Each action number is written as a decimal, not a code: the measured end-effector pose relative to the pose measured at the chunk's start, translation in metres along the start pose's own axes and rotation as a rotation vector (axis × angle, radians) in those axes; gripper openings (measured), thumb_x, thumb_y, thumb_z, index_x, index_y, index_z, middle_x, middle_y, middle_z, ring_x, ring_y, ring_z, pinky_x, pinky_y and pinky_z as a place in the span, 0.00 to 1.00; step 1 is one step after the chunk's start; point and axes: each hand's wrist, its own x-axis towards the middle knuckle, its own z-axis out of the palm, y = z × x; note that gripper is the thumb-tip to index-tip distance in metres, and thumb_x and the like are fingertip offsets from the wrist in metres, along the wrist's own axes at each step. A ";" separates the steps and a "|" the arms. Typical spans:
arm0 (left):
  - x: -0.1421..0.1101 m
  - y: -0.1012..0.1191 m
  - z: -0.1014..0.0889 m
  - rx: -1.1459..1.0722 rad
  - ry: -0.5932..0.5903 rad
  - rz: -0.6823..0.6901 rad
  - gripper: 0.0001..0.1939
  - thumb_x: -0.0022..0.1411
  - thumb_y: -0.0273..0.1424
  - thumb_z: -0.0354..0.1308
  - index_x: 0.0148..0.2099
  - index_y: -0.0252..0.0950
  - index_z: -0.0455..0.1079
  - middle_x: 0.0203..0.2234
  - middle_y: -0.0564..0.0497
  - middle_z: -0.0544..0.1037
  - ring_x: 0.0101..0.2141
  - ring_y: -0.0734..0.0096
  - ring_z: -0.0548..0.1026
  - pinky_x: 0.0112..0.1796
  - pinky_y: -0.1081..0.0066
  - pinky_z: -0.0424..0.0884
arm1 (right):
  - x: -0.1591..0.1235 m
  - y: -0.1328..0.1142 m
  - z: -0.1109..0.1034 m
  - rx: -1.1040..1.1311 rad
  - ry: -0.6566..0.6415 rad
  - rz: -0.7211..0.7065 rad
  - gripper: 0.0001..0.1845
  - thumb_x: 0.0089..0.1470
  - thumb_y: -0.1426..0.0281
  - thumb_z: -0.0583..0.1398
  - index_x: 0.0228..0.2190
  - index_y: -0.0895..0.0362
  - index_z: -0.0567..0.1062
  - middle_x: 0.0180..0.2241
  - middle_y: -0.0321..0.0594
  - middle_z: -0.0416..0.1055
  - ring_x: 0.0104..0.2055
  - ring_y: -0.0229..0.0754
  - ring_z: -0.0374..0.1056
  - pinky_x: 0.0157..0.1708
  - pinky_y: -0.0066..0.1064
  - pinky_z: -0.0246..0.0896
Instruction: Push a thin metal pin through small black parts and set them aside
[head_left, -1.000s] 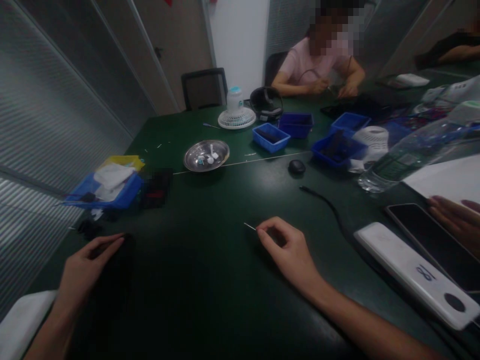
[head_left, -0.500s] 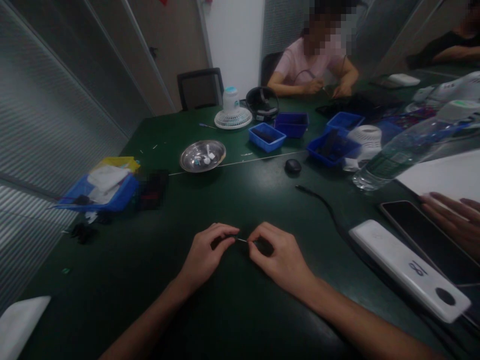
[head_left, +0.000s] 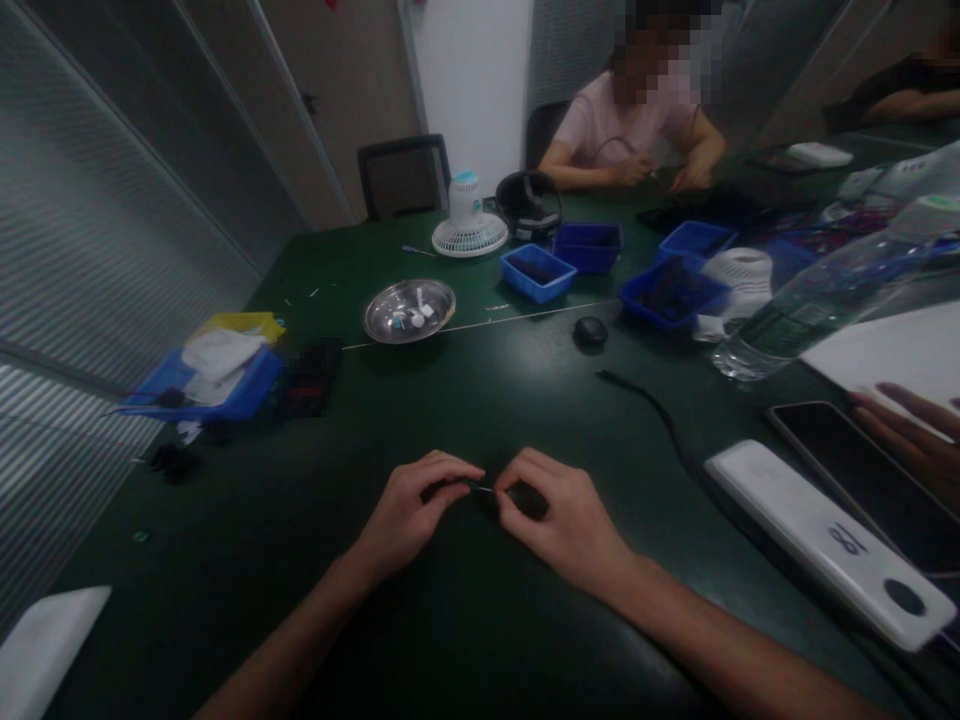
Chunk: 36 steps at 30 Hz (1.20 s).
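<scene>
A wide dark green table (head_left: 480,400) fills the view, with a person in a pink shirt (head_left: 622,125) seated at its far end, both of that person's hands busy close together. On the right lie a clear plastic water bottle (head_left: 817,305) on its side, a long white slab-shaped device with a dark round button (head_left: 825,540) and, just beside it, a dark flat phone (head_left: 870,480) with another person's fingers (head_left: 911,430) at its edge. A blue plastic bin holding white cloth (head_left: 206,385) sits at the left, a round shiny metal bowl (head_left: 409,310) farther back, a small white desk fan (head_left: 469,222) behind that. Near the table's front edge, the left hand (head_left: 412,510) and right hand (head_left: 559,515) meet fingertip to fingertip, each pinched on one end of a thin, short metal pin (head_left: 484,489), which is held between them just above the table. The other fingers of both hands curl loosely inward.
</scene>
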 end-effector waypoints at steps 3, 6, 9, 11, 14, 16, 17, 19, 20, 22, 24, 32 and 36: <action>0.000 0.003 0.002 -0.004 -0.053 0.031 0.12 0.72 0.27 0.58 0.52 0.42 0.80 0.46 0.48 0.82 0.48 0.64 0.78 0.51 0.63 0.74 | -0.001 0.000 0.002 0.001 -0.023 -0.025 0.04 0.63 0.71 0.61 0.37 0.54 0.77 0.37 0.37 0.73 0.33 0.38 0.69 0.34 0.31 0.61; 0.000 0.004 0.003 0.000 -0.076 0.031 0.12 0.72 0.27 0.58 0.53 0.42 0.79 0.47 0.47 0.82 0.48 0.63 0.78 0.51 0.62 0.74 | -0.001 -0.001 0.002 0.025 -0.007 -0.036 0.04 0.64 0.70 0.60 0.38 0.53 0.77 0.37 0.37 0.73 0.34 0.39 0.69 0.34 0.31 0.61; -0.001 0.005 0.003 0.019 -0.079 0.015 0.16 0.71 0.27 0.59 0.57 0.44 0.77 0.47 0.48 0.81 0.46 0.64 0.77 0.49 0.63 0.74 | 0.000 -0.001 0.001 0.091 0.050 -0.024 0.05 0.64 0.70 0.60 0.37 0.53 0.77 0.37 0.38 0.74 0.35 0.40 0.70 0.35 0.32 0.62; -0.002 0.005 0.004 0.031 -0.056 -0.003 0.20 0.70 0.26 0.61 0.61 0.45 0.74 0.49 0.48 0.79 0.44 0.66 0.77 0.47 0.64 0.74 | 0.000 -0.001 0.000 0.119 0.093 -0.001 0.05 0.64 0.70 0.60 0.36 0.53 0.77 0.36 0.37 0.74 0.36 0.41 0.71 0.35 0.32 0.63; -0.002 0.006 0.004 0.046 0.002 -0.018 0.24 0.67 0.26 0.63 0.63 0.45 0.71 0.53 0.47 0.77 0.43 0.67 0.76 0.46 0.65 0.75 | 0.001 0.000 -0.001 0.114 0.167 0.052 0.06 0.64 0.70 0.60 0.34 0.53 0.77 0.34 0.37 0.74 0.35 0.41 0.70 0.35 0.32 0.62; -0.002 0.007 0.005 0.062 0.026 -0.013 0.21 0.67 0.27 0.64 0.60 0.43 0.73 0.55 0.46 0.75 0.44 0.66 0.76 0.46 0.65 0.75 | 0.001 0.000 -0.002 0.105 0.188 0.065 0.06 0.64 0.70 0.60 0.34 0.53 0.77 0.33 0.36 0.74 0.34 0.41 0.70 0.34 0.32 0.61; -0.003 0.007 0.005 0.071 0.035 -0.007 0.18 0.67 0.28 0.64 0.58 0.42 0.74 0.55 0.46 0.75 0.45 0.65 0.76 0.46 0.64 0.74 | 0.001 -0.001 -0.002 0.098 0.176 0.059 0.06 0.63 0.70 0.60 0.33 0.53 0.77 0.33 0.36 0.74 0.34 0.41 0.70 0.34 0.32 0.61; -0.003 0.006 0.005 0.094 0.047 -0.002 0.13 0.68 0.29 0.63 0.54 0.42 0.75 0.52 0.47 0.77 0.47 0.63 0.75 0.48 0.63 0.73 | 0.000 -0.001 -0.002 0.080 0.126 0.029 0.05 0.62 0.70 0.61 0.33 0.53 0.77 0.33 0.36 0.74 0.33 0.40 0.69 0.34 0.32 0.61; -0.003 0.005 0.005 0.111 0.053 -0.008 0.11 0.69 0.29 0.62 0.53 0.42 0.76 0.49 0.47 0.77 0.48 0.63 0.75 0.48 0.62 0.73 | 0.000 -0.001 -0.002 0.069 0.101 0.015 0.04 0.62 0.71 0.61 0.34 0.53 0.77 0.33 0.36 0.74 0.33 0.40 0.69 0.34 0.32 0.61; -0.003 0.004 0.004 0.151 0.073 -0.036 0.10 0.70 0.29 0.61 0.52 0.42 0.76 0.45 0.48 0.78 0.46 0.62 0.75 0.47 0.62 0.72 | 0.000 -0.002 -0.002 0.046 0.073 0.006 0.04 0.61 0.72 0.61 0.34 0.53 0.77 0.34 0.36 0.74 0.33 0.40 0.69 0.34 0.32 0.61; -0.003 0.002 0.004 0.179 0.105 -0.062 0.11 0.70 0.29 0.60 0.53 0.43 0.76 0.43 0.49 0.78 0.44 0.63 0.75 0.46 0.62 0.72 | 0.000 -0.002 -0.002 0.024 0.069 0.009 0.04 0.60 0.73 0.61 0.33 0.53 0.77 0.34 0.36 0.73 0.33 0.39 0.70 0.34 0.32 0.61; -0.001 0.005 0.004 0.158 0.111 -0.024 0.09 0.70 0.28 0.58 0.50 0.40 0.77 0.44 0.48 0.80 0.44 0.62 0.76 0.48 0.61 0.73 | 0.000 -0.004 0.000 -0.020 0.060 0.038 0.04 0.60 0.72 0.61 0.33 0.53 0.76 0.34 0.36 0.73 0.32 0.40 0.70 0.34 0.32 0.62; -0.001 0.006 0.004 0.157 0.116 -0.037 0.09 0.70 0.26 0.59 0.49 0.40 0.77 0.43 0.49 0.80 0.44 0.63 0.76 0.47 0.62 0.73 | -0.001 -0.002 0.001 -0.048 0.046 0.045 0.04 0.60 0.72 0.61 0.33 0.53 0.76 0.35 0.36 0.73 0.33 0.39 0.70 0.34 0.32 0.62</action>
